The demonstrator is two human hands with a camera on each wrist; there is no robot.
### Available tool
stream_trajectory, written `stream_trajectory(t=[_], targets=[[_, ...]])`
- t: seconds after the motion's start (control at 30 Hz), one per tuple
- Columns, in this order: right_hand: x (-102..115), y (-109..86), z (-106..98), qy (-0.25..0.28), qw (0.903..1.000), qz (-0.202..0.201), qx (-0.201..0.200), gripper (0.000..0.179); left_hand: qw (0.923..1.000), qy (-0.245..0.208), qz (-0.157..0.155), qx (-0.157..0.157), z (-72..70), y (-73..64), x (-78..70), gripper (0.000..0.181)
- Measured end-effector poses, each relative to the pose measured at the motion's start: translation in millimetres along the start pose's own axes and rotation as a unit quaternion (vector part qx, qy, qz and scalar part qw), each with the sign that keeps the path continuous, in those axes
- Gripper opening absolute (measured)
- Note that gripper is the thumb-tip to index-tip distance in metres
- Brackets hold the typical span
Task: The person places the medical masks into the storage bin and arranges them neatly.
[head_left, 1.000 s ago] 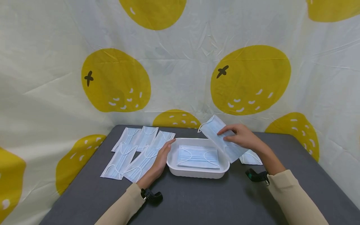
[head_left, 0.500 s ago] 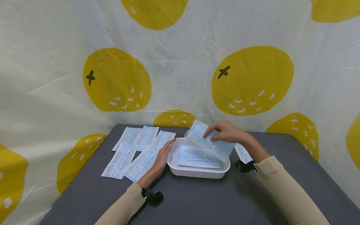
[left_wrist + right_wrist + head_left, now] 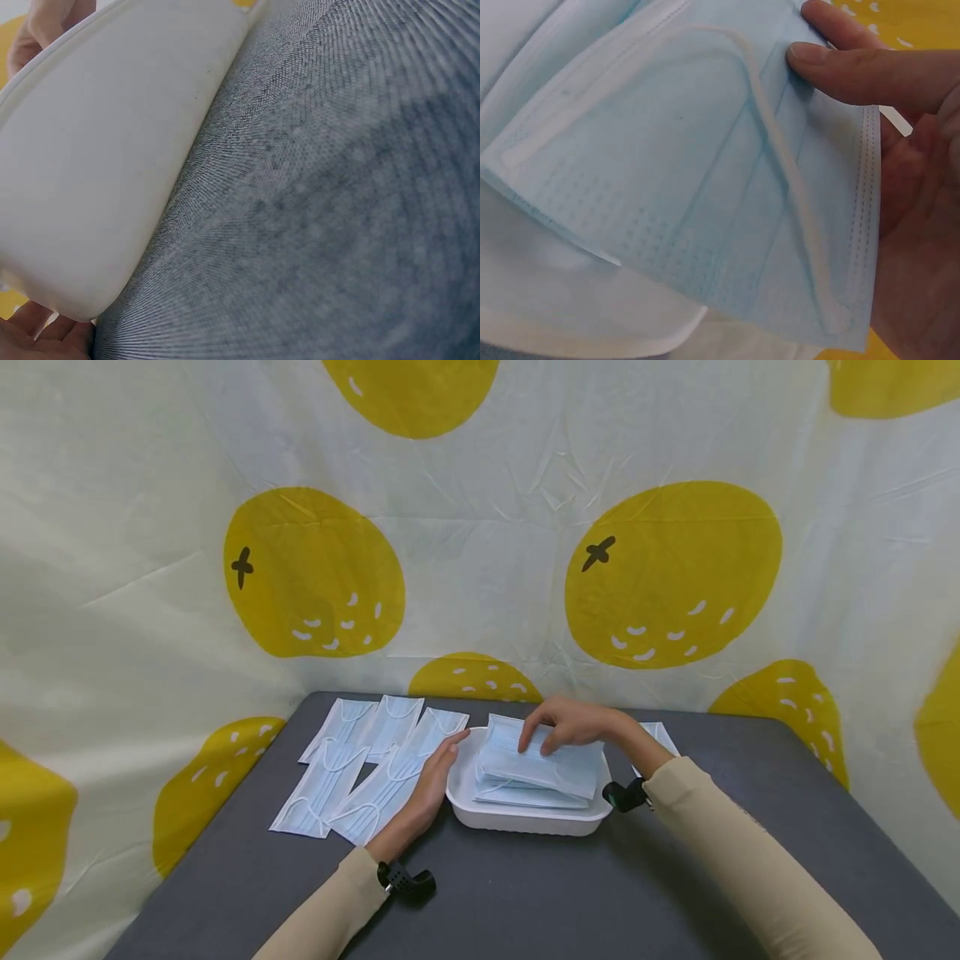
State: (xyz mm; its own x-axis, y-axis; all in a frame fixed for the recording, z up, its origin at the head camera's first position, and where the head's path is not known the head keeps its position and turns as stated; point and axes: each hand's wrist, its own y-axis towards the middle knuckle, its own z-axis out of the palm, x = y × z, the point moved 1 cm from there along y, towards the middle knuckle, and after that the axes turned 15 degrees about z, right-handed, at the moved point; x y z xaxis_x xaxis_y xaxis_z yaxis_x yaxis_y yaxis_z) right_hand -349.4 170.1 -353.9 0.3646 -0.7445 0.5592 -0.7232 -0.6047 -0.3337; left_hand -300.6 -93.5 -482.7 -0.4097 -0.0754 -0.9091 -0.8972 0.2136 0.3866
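Right hand (image 3: 576, 723) pinches mask (image 3: 528, 767) over white tray (image 3: 528, 821); left hand (image 3: 429, 785), straightened, grip wide, touches tray's left side.

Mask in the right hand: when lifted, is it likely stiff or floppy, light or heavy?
The mask looks thin and pleated, so it would probably bend softly rather than stay rigid. It is likely light: the right hand seems to hold it with just thumb and fingertips. Its thin ear loop arches over the sheet and might snag.
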Motion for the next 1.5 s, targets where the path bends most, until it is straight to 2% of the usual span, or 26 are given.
stream_trajectory(t=[0.17, 0.3, 0.5, 0.73, 0.97, 1.5], targets=[[0, 7.6, 4, 0.021, 0.9984, 0.004, 0.053, 0.030, 1.0000, -0.001, 0.003, 0.001, 0.5, 0.2, 0.4, 0.048], [-1, 13.6, 5, 0.034, 0.9962, 0.004, 0.080, 0.030, 0.9999, -0.003, 0.011, 0.000, 0.8, 0.7, 0.4, 0.047], [-7, 21.8, 6, 0.050, 0.9933, 0.009, 0.104, 0.029, 0.9999, -0.003, 0.014, -0.002, 1.9, 1.7, -0.6, 0.047], [-12, 29.1, 9, 0.065, 0.9893, 0.037, 0.125, 0.031, 0.9999, -0.002, 0.016, -0.001, 2.1, 2.2, 0.7, 0.047], [-16, 36.8, 12, 0.041, 0.9889, 0.047, 0.134, 0.033, 1.0000, 0.003, -0.001, -0.001, 1.4, 2.5, 3.3, 0.048], [-15, 45.0, 17, -0.020, 0.9918, 0.071, 0.105, 0.040, 1.0000, 0.004, 0.007, -0.005, 2.9, 0.8, 2.5, 0.047]])
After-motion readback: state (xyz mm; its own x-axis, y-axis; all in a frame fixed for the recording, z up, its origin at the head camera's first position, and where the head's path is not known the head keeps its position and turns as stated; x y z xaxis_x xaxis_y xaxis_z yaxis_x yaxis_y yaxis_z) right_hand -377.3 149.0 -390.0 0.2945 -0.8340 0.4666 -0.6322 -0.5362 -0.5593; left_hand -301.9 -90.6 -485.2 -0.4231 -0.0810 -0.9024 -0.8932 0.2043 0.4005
